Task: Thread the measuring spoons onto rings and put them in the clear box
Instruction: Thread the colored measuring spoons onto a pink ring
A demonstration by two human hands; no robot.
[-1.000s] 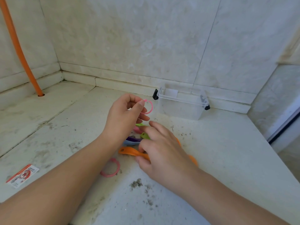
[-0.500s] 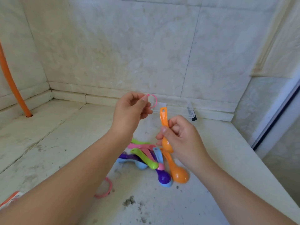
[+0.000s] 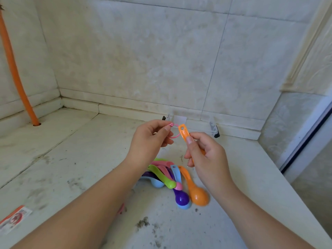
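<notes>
Pale, gritty tiled floor (image 3: pixel 242 177) below, clear box (image 3: pixel 193 124) against the wall beyond both grips. Left hand (image 3: pixel 150 141) pinched shut on pink ring (image 3: pixel 175 131), right hand (image 3: pixel 204 155) closed around orange spoon (image 3: pixel 184 133), handle hole just beside the ring; remaining spoons (image 3: pixel 172 178) piled beneath. Threading step, apparently: next, ring's open end through that hole.

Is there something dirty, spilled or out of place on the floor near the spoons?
Yes. Dark crumbs of dirt lie scattered on the floor in front of the spoons, and grey smudges mark the tiles to the left. A small printed packet lies loose at the lower left edge. Nothing looks broken or spilled.
</notes>
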